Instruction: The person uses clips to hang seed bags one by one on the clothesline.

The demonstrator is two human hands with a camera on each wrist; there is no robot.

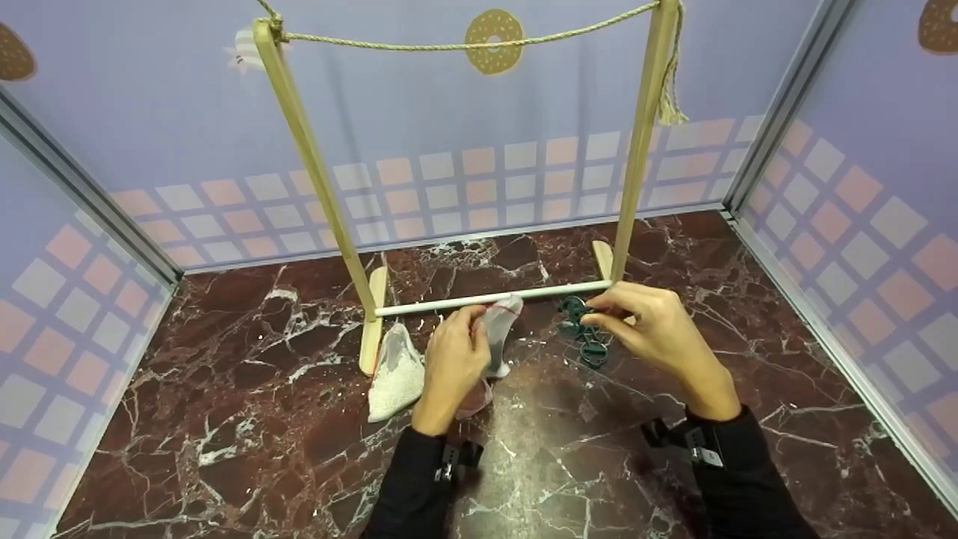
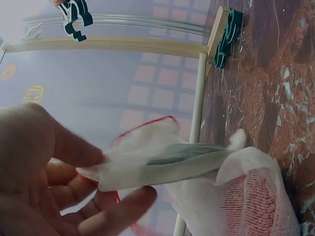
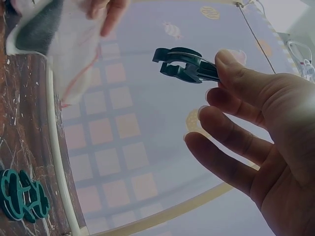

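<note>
Between its thumb and fingers, my left hand (image 1: pixel 458 350) pinches the top of a thin white knitted cloth (image 1: pixel 497 329) edged in red. It hangs down, and a grey patch shows on it in the left wrist view. Whether it is a sock or a glove I cannot tell. A dark green clothespin (image 3: pixel 184 64) is pinched by the handle end in my right hand (image 1: pixel 647 318), its mouth pointing away from the fingers. More green clothespins (image 1: pixel 593 352) lie on the table below that hand. Another white knitted piece (image 1: pixel 397 378) with red edging rests left of my left hand.
A wooden rack stands ahead, with two upright posts (image 1: pixel 318 165), a white bar (image 1: pixel 426 305) low between them and a slack rope (image 1: pixel 419 48) across the top. Patterned panels (image 1: pixel 486 112) enclose the dark red marbled table (image 1: pixel 284 449) at the back and sides.
</note>
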